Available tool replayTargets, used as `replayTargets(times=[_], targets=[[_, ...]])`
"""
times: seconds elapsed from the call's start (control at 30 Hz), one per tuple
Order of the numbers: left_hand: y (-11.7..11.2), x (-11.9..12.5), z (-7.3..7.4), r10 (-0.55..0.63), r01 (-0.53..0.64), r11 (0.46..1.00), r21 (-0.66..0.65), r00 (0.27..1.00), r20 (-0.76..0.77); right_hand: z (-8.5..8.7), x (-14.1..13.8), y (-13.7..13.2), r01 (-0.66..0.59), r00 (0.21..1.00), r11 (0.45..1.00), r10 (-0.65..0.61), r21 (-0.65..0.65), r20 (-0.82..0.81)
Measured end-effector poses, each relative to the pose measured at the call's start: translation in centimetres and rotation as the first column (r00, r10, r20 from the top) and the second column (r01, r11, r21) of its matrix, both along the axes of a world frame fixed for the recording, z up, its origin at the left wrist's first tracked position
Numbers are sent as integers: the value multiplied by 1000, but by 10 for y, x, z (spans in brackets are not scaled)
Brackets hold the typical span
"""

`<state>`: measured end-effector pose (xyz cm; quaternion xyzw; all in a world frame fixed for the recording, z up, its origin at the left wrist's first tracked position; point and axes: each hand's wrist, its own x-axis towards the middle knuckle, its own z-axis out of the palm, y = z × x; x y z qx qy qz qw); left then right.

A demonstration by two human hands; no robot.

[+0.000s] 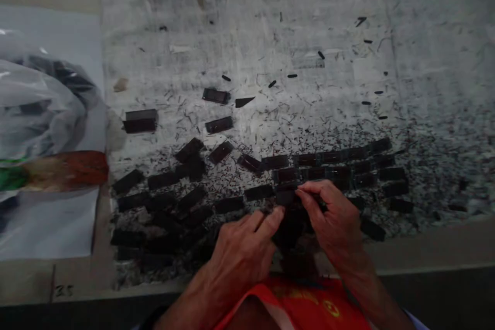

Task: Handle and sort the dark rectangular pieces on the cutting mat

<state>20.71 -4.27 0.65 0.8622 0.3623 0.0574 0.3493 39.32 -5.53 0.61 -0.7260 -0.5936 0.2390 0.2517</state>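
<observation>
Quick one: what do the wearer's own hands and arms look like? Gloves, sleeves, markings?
Left hand and right hand both bare: no gloves, and no rings or watch that I can see. Forearms uncovered as far as shown. A pale bluish sleeve edge shows by the right arm. Red garment at the front, with yellow print, too blurred to read.

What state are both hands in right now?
Left hand: partly curled, close to the dark piece; whether it grips cannot be told.
Right hand: closed, pinching that piece's edge.
</observation>
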Motion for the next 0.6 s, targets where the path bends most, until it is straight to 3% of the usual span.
replayTargets(times=[0.13, 0.43, 0.6], targets=[[0, 5, -5, -65, 64, 998, -14, 988, -138, -1, -2, 2, -30, 997, 998, 27, 47, 70], [-2, 1, -7, -51, 48, 997, 54, 997, 62, -3, -1, 2, -41, 990, 998, 33, 55, 140], [0, 3, -7, -80, 81, 996, 42, 997, -23, -5, -2, 1, -72, 990, 996, 65, 49, 126]])
